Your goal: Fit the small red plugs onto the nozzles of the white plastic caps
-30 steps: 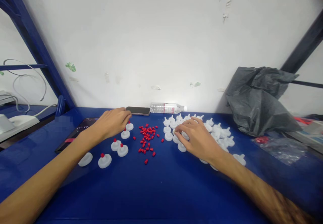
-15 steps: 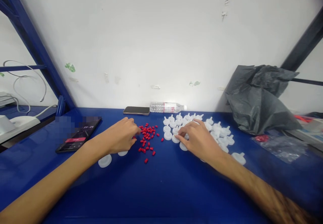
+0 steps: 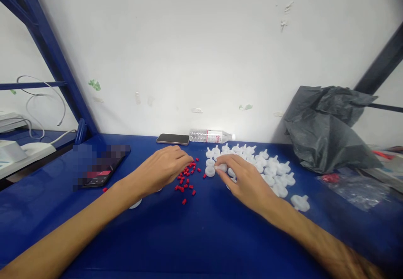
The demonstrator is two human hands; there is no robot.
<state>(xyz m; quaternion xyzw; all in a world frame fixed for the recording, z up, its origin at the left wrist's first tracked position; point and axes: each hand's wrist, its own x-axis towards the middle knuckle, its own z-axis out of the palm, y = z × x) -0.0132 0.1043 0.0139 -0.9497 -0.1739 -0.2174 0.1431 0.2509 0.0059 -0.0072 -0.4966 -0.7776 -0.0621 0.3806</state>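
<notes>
My left hand [image 3: 163, 168] reaches over the pile of small red caps [image 3: 185, 176], its fingers closed together and pointing right. Whether a red cap is between the fingertips is hidden. My right hand [image 3: 247, 178] pinches a white spouted cap [image 3: 221, 167] between thumb and fingers, at the left edge of a group of similar white spouted caps [image 3: 280, 178]. A white disc-shaped piece [image 3: 136, 204] shows partly from under my left wrist.
A phone [image 3: 172, 139] and a plastic bottle [image 3: 206, 136] lie along the wall. Another phone [image 3: 100, 178] with a lit screen is at left. At right are a grey plastic bag [image 3: 327, 132] and a clear bag [image 3: 355, 193]. The tabletop [image 3: 201, 241] is blue.
My left hand has moved right, farther over the red caps. My right hand has taken hold of a white spouted cap and lifted it slightly. The view has shifted a little.
</notes>
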